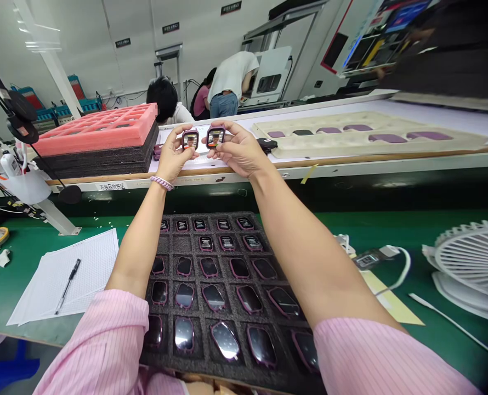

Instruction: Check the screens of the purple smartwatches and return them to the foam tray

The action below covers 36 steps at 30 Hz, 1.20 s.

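My left hand (174, 153) is closed round a small square smartwatch (190, 140) with a lit screen and a dark purple case. A second, matching smartwatch (215, 137) is gripped by my right hand (239, 147), its screen lit too. Both are held side by side at the shelf's edge, a small gap between them. Below my forearms lies a black foam tray (181, 243) whose pockets hold rows of purple-cased watches. Those in the two far rows show white text; the nearer ones have dark screens. My forearms hide parts of the tray's sides.
A pink foam tray (100, 131) tops a black foam stack at left. A cream tray (277, 144) holds purple pieces on the shelf. Papers (42, 285) with a pen (68, 285) lie left; a white fan (474, 269) and cable (453, 323) are right. People work beyond.
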Each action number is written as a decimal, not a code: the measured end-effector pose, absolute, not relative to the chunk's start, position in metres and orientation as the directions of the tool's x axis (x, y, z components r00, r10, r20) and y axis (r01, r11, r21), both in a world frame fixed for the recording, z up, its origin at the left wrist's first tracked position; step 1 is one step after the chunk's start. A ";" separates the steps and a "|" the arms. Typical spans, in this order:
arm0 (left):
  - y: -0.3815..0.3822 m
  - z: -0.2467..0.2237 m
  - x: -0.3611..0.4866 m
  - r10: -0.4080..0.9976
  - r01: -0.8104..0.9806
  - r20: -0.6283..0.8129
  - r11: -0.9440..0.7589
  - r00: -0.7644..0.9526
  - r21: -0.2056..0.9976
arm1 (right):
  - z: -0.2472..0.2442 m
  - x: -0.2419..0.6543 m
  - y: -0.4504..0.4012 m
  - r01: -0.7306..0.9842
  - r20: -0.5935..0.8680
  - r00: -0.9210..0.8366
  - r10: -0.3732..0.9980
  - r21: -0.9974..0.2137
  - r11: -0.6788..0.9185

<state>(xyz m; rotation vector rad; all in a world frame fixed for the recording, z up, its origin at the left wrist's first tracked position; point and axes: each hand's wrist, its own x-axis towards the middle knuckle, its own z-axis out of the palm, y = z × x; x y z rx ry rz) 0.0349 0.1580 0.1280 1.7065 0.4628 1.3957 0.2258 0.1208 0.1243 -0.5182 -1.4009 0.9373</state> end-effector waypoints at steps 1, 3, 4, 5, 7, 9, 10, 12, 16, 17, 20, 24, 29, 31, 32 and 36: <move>0.158 0.128 0.035 0.733 -0.234 0.607 -0.561 0.306 0.794 | 0.125 0.226 0.120 -0.243 0.590 -0.088 0.802 -0.794 0.557; 0.159 0.127 0.035 0.728 -0.242 0.611 -0.562 0.309 0.791 | 0.125 0.225 0.119 -0.240 0.586 -0.086 0.806 -0.797 0.554; 0.159 0.127 0.036 0.725 -0.242 0.615 -0.565 0.311 0.788 | 0.125 0.225 0.119 -0.238 0.584 -0.084 0.807 -0.798 0.553; 0.160 0.126 0.036 0.720 -0.240 0.620 -0.572 0.312 0.785 | 0.125 0.224 0.118 -0.237 0.584 -0.083 0.808 -0.799 0.553; 0.162 0.126 0.035 0.707 -0.234 0.632 -0.587 0.318 0.775 | 0.126 0.224 0.117 -0.239 0.585 -0.084 0.807 -0.798 0.554; 0.163 0.125 0.034 0.697 -0.229 0.637 -0.595 0.329 0.770 | 0.127 0.224 0.115 -0.240 0.585 -0.089 0.806 -0.798 0.552; 0.163 0.125 0.034 0.697 -0.229 0.635 -0.594 0.332 0.771 | 0.127 0.224 0.114 -0.239 0.582 -0.092 0.808 -0.801 0.550; 0.163 0.126 0.033 0.702 -0.234 0.629 -0.584 0.335 0.777 | 0.129 0.224 0.113 -0.234 0.571 -0.096 0.815 -0.809 0.539; 0.159 0.128 0.034 0.716 -0.239 0.618 -0.570 0.324 0.786 | 0.129 0.224 0.112 -0.238 0.564 -0.107 0.819 -0.814 0.530; 0.158 0.128 0.035 0.722 -0.233 0.614 -0.568 0.320 0.789 | 0.129 0.224 0.112 -0.237 0.568 -0.107 0.816 -0.812 0.534; 0.155 0.130 0.036 0.742 -0.195 0.595 -0.563 0.308 0.803 | 0.129 0.224 0.112 -0.217 0.563 -0.093 0.821 -0.817 0.535; 0.152 0.132 0.035 0.755 -0.155 0.578 -0.560 0.310 0.814 | 0.129 0.223 0.113 -0.194 0.548 -0.077 0.833 -0.827 0.527; 0.152 0.133 0.035 0.749 -0.163 0.589 -0.568 0.303 0.807 | 0.128 0.224 0.114 -0.204 0.556 -0.077 0.828 -0.821 0.533; 0.152 0.133 0.035 0.750 -0.178 0.586 -0.560 0.307 0.809 | 0.127 0.225 0.115 -0.219 0.570 -0.089 0.817 -0.811 0.542; 0.152 0.133 0.035 0.752 -0.181 0.582 -0.554 0.310 0.812 | 0.127 0.225 0.116 -0.230 0.578 -0.099 0.810 -0.805 0.547; 0.153 0.133 0.035 0.762 -0.186 0.564 -0.533 0.317 0.825 | 0.126 0.228 0.118 -0.224 0.575 -0.109 0.811 -0.809 0.544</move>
